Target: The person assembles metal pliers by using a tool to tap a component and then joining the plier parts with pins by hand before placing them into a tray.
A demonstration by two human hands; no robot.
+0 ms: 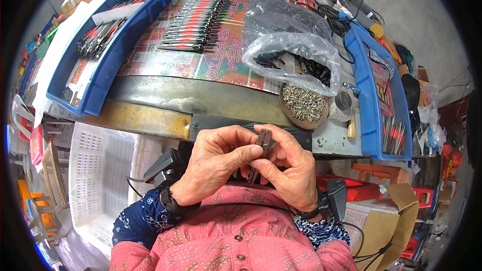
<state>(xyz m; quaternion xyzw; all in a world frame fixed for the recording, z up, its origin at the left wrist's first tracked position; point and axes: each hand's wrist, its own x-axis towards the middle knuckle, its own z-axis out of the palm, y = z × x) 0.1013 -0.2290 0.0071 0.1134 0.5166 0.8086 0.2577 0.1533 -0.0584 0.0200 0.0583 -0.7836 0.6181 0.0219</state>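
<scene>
My left hand [216,163] and my right hand [288,168] meet in front of my chest, just off the table's near edge. Between their fingertips they pinch a narrow dark brown piece [263,141], held nearly upright. It looks like two slim strips side by side; its lower part is partly behind my fingers. Beyond my hands, a round dish [285,113] is heaped with small shiny metal parts [305,101]. Behind it lies a clear plastic bag [288,22], its mouth toward me, with dark slim pieces [314,70] inside.
A long row of slim red, black and silver tools [193,20] lies on a printed sheet [191,68]. Blue trays stand left [98,93] and right [369,120], both with similar pieces. A brush [351,128] is beside the dish. Below are a white basket [93,170] and an open carton [384,233].
</scene>
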